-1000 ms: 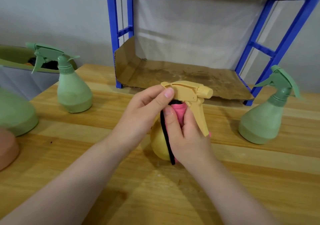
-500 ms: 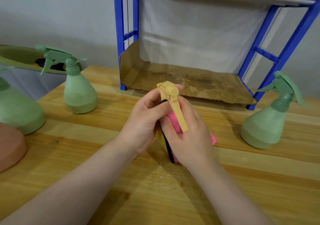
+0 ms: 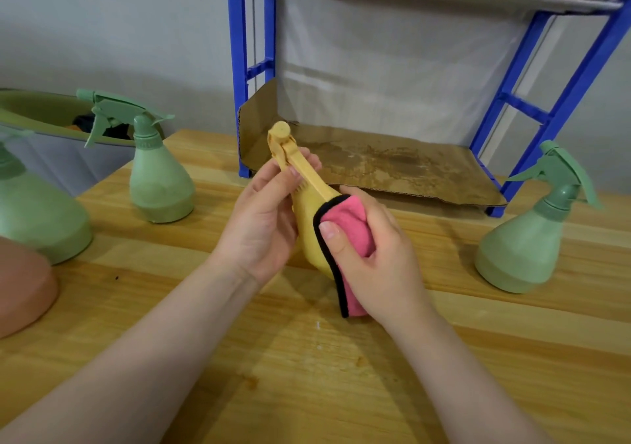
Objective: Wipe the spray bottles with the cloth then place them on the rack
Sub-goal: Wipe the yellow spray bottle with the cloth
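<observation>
Left hand [image 3: 263,225] is gripping the yellow spray bottle [image 3: 309,225] at its neck, tilted above desk [image 3: 307,392] centre. Right hand [image 3: 372,255] is pinching pink cloth [image 3: 345,225] against the body. Probably light, stiff, slick plastic; the neck looks the safest hold.

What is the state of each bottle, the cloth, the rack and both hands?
yellow bottle: tilted, held.
pink cloth: pressed on the yellow bottle.
left hand: grips the bottle's neck.
right hand: holds the cloth.
green bottles: upright on the table.
rack: lower shelf holds no bottle.
</observation>
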